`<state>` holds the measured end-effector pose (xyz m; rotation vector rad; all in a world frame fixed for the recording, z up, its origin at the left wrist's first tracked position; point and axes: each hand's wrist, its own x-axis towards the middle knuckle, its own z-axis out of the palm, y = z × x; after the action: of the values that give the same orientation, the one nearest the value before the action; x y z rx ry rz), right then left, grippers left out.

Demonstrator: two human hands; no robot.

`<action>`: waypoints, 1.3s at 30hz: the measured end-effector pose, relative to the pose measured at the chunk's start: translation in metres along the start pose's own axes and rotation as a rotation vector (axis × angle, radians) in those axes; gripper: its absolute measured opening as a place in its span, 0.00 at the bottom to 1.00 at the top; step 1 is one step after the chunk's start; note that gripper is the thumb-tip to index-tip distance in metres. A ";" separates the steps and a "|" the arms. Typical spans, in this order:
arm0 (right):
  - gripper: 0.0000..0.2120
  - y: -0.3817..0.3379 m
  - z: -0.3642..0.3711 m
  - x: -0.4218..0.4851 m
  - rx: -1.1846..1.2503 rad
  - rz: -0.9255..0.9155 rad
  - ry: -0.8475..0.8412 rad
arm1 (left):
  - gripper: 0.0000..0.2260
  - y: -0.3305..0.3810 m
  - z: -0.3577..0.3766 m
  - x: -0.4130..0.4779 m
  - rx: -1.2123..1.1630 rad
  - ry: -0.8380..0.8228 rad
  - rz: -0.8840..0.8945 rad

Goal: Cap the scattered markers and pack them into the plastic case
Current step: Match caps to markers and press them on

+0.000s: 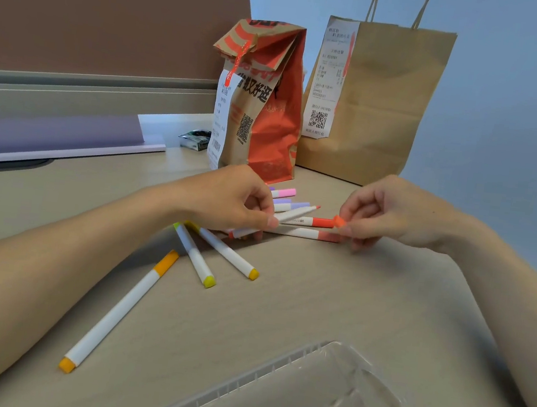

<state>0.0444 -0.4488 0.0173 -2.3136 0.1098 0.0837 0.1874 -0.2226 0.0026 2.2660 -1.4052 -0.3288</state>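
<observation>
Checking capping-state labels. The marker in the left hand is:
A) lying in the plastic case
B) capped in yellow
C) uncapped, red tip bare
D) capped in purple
C: the left hand grips the marker with its red tip bare, while the right hand pinches the orange-red cap apart from that tip.

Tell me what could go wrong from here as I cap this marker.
1. The uncapped marker in the left hand has its red tip bare, close above the pastel markers lying behind it; it may smear them or the table.
2. The right hand only pinches the small orange cap at its fingertips; it could slip and drop among the markers lying below.
</observation>
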 end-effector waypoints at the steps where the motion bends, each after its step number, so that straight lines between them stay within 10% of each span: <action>1: 0.05 0.002 0.000 0.001 0.039 -0.007 0.024 | 0.09 -0.001 0.000 0.000 -0.021 -0.007 -0.001; 39: 0.05 0.004 0.014 0.009 0.162 -0.178 0.161 | 0.04 0.007 0.009 0.000 -0.173 0.109 0.076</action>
<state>0.0524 -0.4416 0.0047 -2.1558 -0.0077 -0.1950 0.1780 -0.2271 -0.0013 2.0548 -1.3494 -0.2866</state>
